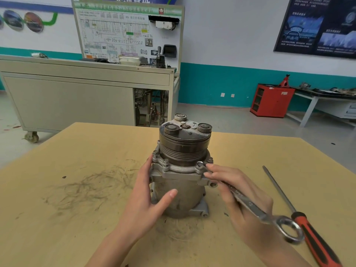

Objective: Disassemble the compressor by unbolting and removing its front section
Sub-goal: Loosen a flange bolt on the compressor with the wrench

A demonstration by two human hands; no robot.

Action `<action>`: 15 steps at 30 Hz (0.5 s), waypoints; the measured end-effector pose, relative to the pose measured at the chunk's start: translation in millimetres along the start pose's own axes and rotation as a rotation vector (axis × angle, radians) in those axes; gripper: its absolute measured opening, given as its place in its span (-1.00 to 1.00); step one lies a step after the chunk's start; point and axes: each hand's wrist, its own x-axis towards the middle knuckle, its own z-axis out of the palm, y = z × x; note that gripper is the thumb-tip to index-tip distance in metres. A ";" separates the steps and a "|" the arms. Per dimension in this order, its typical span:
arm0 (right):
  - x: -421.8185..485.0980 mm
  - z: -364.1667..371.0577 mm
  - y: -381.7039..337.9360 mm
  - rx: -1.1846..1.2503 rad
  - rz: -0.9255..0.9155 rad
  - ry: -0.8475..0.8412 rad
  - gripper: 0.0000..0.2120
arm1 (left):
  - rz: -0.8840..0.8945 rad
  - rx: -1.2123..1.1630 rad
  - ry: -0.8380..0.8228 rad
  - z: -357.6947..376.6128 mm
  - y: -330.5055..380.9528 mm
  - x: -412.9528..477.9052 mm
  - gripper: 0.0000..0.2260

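A grey metal compressor [181, 197] stands upright on the yellow table [77, 218], its dark grooved pulley [183, 147] on top. Several bolts ring the flange [179, 171] below the pulley. My left hand [146, 201] grips the left side of the body, thumb across the front. My right hand [240, 193] holds a silver combination wrench [248, 204]. Its open end sits on the flange bolt [200, 164] at the front right, and its ring end [290, 230] points toward me.
A long screwdriver [300, 218] with a red and black handle lies on the table at the right. Dark scratch marks and grit [92, 185] cover the left of the table. Beyond the table stand a grey wheeled cabinet [77, 97] and a red cabinet [271, 100].
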 end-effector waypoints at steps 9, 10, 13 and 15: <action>39.2 -1.7 42.2 1.022 0.991 0.266 -0.78 | -0.009 0.009 0.003 -0.8 0.4 0.4 -0.26; 43.2 -0.4 47.4 1.084 1.039 0.252 -0.80 | -0.010 0.008 0.004 -0.8 0.1 0.6 -0.26; 46.7 1.8 53.8 1.135 1.045 0.217 -0.81 | 0.003 -0.001 0.009 -0.5 -0.5 1.3 -0.28; 47.2 -1.9 50.9 1.067 0.971 0.257 -0.74 | 0.005 -0.005 0.006 -0.8 -0.1 1.1 -0.30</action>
